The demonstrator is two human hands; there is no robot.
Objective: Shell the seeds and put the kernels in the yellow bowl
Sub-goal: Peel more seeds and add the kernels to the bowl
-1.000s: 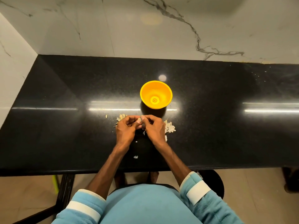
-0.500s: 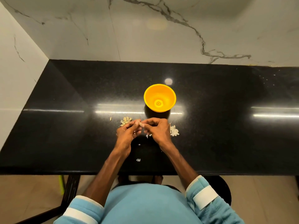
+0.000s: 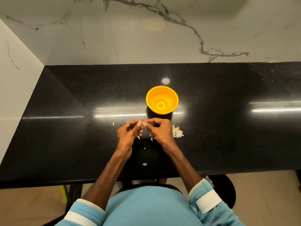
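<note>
The seed [image 3: 142,125] sits pinched between the thumbs and forefingers of the left hand [image 3: 128,134] and right hand [image 3: 160,131], above the middle of the black counter [image 3: 65,128], just on the near side of the yellow bowl [image 3: 153,98]. The step looks like cracking the shell. Next comes prising it apart, then a short reach forward to drop the kernel in the bowl. The seed shows only as a pale sliver, too small to tell whether it has split. Shell scraps [image 3: 177,134] lie beside the right hand.
</note>
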